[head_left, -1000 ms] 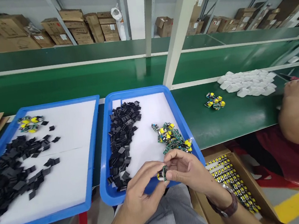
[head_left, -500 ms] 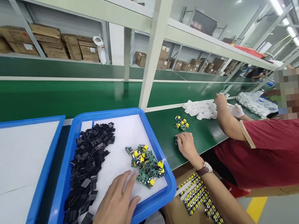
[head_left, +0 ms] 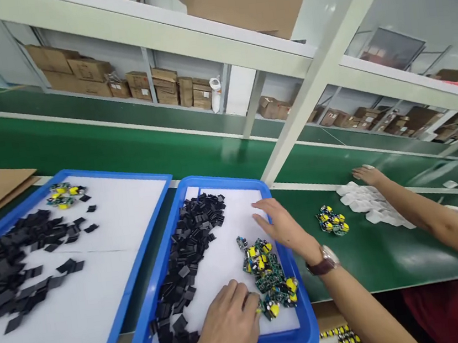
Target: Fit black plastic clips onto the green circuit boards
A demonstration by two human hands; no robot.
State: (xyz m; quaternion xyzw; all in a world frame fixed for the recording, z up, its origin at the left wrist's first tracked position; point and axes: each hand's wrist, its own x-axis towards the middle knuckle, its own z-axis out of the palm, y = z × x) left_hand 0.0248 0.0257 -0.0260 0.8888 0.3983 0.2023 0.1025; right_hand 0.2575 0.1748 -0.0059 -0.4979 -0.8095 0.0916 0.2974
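Note:
My left hand (head_left: 233, 321) is over the lower part of the blue tray (head_left: 307, 317), its fingers curled in at the near edge of a pile of small green circuit boards (head_left: 268, 269) with yellow parts. A board edge shows at its fingertips, which seem closed on it; the hand hides the rest. Above the tray's right side, beyond the pile, my right hand (head_left: 283, 226) has thumb and fingers apart, holding nothing visible. Black flat pieces (head_left: 191, 243) lie heaped along the tray's left side, on the white foam liner (head_left: 219, 262).
Left stands another blue tray (head_left: 141, 271) with black pieces and several boards. More boards (head_left: 332, 220) lie on the green table (head_left: 373, 259) at right, near white pieces (head_left: 370, 204) and a co-worker's arm (head_left: 425, 208). A post (head_left: 307, 100) rises behind the tray.
My right hand has moved from the table to above the tray. My left hand has gone from spread to curled at the boards. The view has swung left; the co-worker's hand reaches farther back.

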